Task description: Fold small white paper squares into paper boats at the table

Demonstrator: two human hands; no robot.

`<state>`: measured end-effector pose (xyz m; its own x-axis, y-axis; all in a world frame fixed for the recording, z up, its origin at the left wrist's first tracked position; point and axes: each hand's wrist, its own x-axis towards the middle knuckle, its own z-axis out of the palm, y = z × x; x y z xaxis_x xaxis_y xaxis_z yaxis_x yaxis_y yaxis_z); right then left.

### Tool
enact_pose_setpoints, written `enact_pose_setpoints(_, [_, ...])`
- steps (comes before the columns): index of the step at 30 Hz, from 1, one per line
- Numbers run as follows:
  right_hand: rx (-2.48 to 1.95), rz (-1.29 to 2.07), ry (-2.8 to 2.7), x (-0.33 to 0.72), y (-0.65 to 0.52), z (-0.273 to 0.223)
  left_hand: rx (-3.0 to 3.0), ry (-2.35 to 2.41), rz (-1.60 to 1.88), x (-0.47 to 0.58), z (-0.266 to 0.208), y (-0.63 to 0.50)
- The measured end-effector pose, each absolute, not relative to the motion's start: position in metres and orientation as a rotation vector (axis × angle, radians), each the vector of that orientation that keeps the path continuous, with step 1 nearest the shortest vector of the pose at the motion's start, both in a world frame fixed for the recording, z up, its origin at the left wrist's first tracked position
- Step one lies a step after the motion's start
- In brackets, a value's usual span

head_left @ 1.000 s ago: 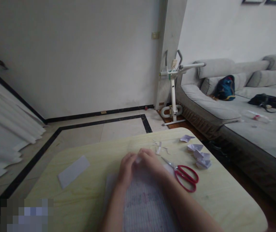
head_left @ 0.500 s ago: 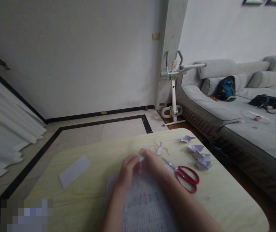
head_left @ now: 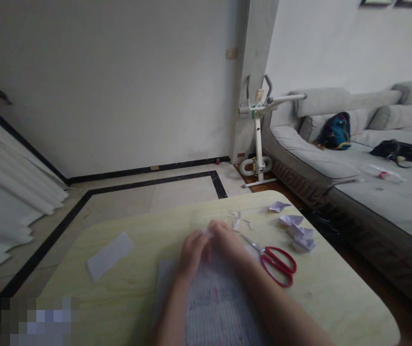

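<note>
My left hand (head_left: 193, 252) and my right hand (head_left: 226, 241) meet over the far end of a lined, written sheet (head_left: 216, 302). Both are closed, their fingertips together on a small piece of white paper (head_left: 207, 234), mostly hidden by the fingers. Just right of my right hand lie red-handled scissors (head_left: 279, 265), their blades pointing toward thin paper scraps (head_left: 237, 222). Several folded paper pieces (head_left: 302, 236) sit along the table's right side. To the left of my left hand rests a flat white paper strip (head_left: 110, 256).
The pale wooden table (head_left: 339, 298) has rounded corners. Beyond its right edge stands a grey sofa (head_left: 317, 163) with a blue backpack (head_left: 337, 132) and a black bag (head_left: 396, 150). White exercise equipment (head_left: 258, 139) is by the wall, and a white curtain (head_left: 7, 202) hangs at left.
The bit of white paper between my fingers shows less than before, as the fingertips have drawn slightly over it. Everything on the table lies as it did.
</note>
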<state>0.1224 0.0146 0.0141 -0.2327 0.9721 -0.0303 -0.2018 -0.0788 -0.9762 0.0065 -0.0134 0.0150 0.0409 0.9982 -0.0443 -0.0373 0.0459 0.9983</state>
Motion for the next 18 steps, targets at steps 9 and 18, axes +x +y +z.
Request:
enact_pose_setpoints(9, [-1.001,1.521,-1.314,0.123,0.011,0.024,1.085,1.125,1.183,0.004,0.008,-0.012])
enact_pose_setpoints(18, [-0.997,1.492,-1.177,0.122,0.015,0.011,1.156,1.227,1.287,0.004,0.012,-0.009])
